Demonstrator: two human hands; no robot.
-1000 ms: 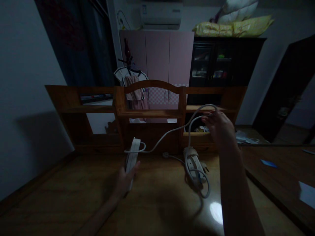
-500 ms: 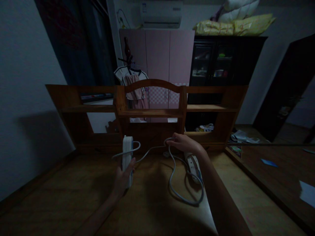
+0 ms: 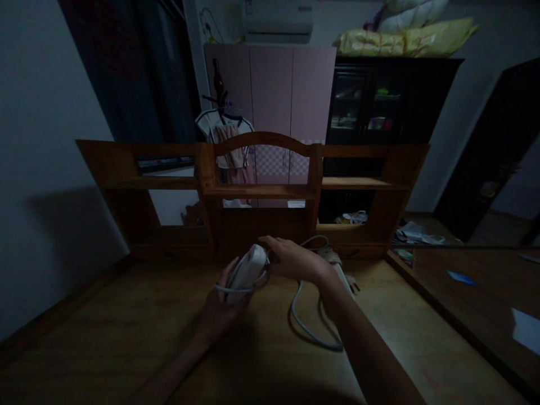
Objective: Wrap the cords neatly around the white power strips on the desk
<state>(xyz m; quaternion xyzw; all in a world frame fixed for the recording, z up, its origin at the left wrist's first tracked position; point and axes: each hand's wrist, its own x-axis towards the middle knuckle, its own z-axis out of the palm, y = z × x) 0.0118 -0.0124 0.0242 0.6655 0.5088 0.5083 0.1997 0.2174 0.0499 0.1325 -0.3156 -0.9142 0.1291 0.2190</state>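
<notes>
A white power strip (image 3: 248, 271) is gripped in my left hand (image 3: 219, 308), tilted, above the wooden desk. One turn of grey cord (image 3: 293, 310) passes around the strip. My right hand (image 3: 294, 259) is closed by the strip's upper end, its fingers on the cord, though the exact pinch is partly hidden. From there the cord trails right and loops down onto the desk. Partly behind my right forearm lies a second power strip (image 3: 343, 278), with its own cord wrapped around one end and a plug (image 3: 354, 284) beside it.
A wooden desk hutch (image 3: 259, 193) with shelves stands along the desk's far edge. The wall (image 3: 46, 225) borders the left side. On the lower brown surface at right lie a blue card (image 3: 461, 278) and a white sheet (image 3: 526, 329).
My left hand has tilted the power strip rightward and moved it slightly right. My right hand has come left with the cord, right up to the strip.
</notes>
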